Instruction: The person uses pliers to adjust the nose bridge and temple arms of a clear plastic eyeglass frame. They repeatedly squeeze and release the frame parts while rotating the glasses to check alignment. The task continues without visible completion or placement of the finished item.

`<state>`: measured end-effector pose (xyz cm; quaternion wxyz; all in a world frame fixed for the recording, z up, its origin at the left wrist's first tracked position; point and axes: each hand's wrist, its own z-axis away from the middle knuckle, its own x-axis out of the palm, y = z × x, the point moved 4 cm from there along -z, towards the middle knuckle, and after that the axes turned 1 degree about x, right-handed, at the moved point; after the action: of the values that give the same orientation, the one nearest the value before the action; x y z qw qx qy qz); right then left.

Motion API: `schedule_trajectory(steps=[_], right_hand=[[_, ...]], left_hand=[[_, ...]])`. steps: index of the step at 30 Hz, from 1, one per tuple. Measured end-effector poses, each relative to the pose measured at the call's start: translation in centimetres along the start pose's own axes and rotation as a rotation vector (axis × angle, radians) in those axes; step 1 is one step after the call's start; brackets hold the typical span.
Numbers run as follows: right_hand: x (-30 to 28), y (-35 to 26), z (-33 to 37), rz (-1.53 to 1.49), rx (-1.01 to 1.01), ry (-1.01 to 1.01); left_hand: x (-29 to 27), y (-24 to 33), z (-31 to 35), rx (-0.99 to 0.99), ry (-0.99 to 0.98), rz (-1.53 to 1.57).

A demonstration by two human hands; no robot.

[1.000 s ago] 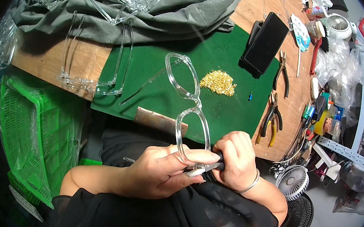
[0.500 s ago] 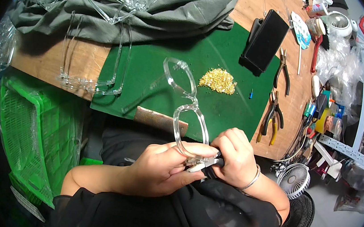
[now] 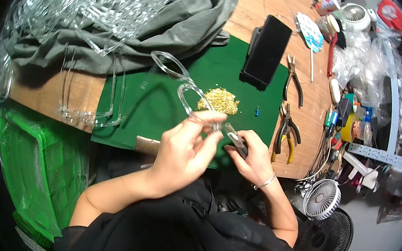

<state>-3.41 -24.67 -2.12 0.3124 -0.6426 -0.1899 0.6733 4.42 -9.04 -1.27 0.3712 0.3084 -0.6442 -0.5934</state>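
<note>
wooden workbench (image 3: pixel 254 2), green mat (image 3: pixel 119 136); over it the left hand (image 3: pixel 182 155) pinches a clear eyeglass frame (image 3: pixel 187 79) near one end, right hand (image 3: pixel 252 158) closed round a plier-like tool (image 3: pixel 235 138). frame probably light, stiff, slick, crackable: best held at its end, not the bridge.

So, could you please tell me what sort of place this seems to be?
It looks like a small eyewear workshop: the left hand holds a clear glasses frame, a heap of clear pieces lies on grey cloth, and pliers lie on the wooden table.
</note>
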Motion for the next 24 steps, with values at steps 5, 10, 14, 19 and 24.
schedule_trajectory(steps=[5,10,14,19,24], right_hand=[[-1.1,3.5,-0.2,0.068,0.095,0.164],[-1.3,7.7,-3.2,0.309,0.239,0.348],[-0.6,7.8,-3.6,0.396,0.301,0.427],[-0.5,8.0,-3.9,0.392,0.307,0.492],[-0.4,8.4,-5.1,0.548,0.341,0.375]], left_hand=[[0.6,-3.6,-2.0,0.208,0.014,-0.696],[0.5,-3.7,-2.2,0.159,0.024,-0.628],[-1.0,-0.9,-1.2,0.128,0.071,-0.35],[-2.6,-0.4,0.0,0.104,0.064,-0.089],[-3.1,3.1,2.4,0.156,0.033,0.113]])
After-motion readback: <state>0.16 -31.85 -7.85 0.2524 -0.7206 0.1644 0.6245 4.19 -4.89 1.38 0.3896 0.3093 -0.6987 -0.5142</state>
